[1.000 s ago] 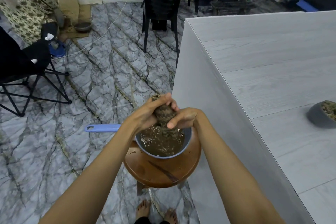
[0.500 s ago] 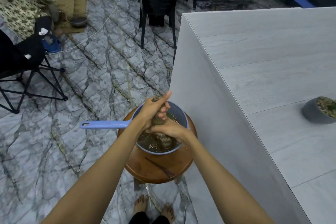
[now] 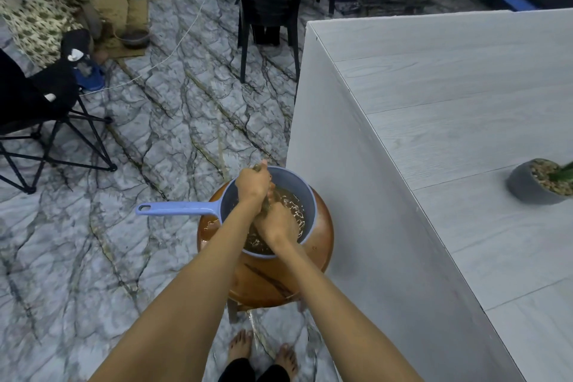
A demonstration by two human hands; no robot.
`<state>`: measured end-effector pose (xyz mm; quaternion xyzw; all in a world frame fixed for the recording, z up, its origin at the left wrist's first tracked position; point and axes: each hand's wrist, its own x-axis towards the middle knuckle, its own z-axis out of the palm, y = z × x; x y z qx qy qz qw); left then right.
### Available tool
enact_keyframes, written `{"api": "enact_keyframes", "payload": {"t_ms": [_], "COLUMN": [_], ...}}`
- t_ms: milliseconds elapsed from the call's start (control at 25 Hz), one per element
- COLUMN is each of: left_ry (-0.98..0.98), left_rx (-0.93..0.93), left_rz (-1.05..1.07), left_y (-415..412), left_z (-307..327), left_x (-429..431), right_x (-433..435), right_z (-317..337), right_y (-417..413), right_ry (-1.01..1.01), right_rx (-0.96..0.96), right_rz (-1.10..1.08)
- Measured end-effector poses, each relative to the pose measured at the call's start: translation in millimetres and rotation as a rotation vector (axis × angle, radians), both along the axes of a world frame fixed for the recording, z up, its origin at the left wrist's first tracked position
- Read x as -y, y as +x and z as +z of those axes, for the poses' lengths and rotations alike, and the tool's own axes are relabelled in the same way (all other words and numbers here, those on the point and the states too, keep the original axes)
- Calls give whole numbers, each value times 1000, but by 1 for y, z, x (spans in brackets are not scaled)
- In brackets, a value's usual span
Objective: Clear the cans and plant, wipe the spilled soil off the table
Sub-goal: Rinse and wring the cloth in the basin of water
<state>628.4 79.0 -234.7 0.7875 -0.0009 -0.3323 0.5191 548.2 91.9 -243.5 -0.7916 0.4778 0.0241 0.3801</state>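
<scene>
blue dipper | brown stool | grey pot | grey-veined marble floor | pale woodgrain table

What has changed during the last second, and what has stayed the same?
The left hand and right hand sank with the cloth from above the dipper down into it. Both still grip the cloth; nothing was let go. The dipper on the stool and the plant on the table stayed in place.
</scene>
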Motion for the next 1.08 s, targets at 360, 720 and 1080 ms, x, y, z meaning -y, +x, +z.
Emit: {"api": "enact_keyframes", "payload": {"t_ms": [360,720,1080], "left_ry": [-215,-241,-626], "left_rx": [-223,-395,-386], "left_rz": [-273,-947,-706], "left_y": [5,27,21], "left_z": [27,36,32], "left_x": [-5,-46,-43], "right_x": [20,54,78], "right_z": [6,32,35], "right_y": [-2,-7,-16], "right_ry": [399,952,1352], "right_rx": [260,377,295], "right_rz": [14,234,462]}}
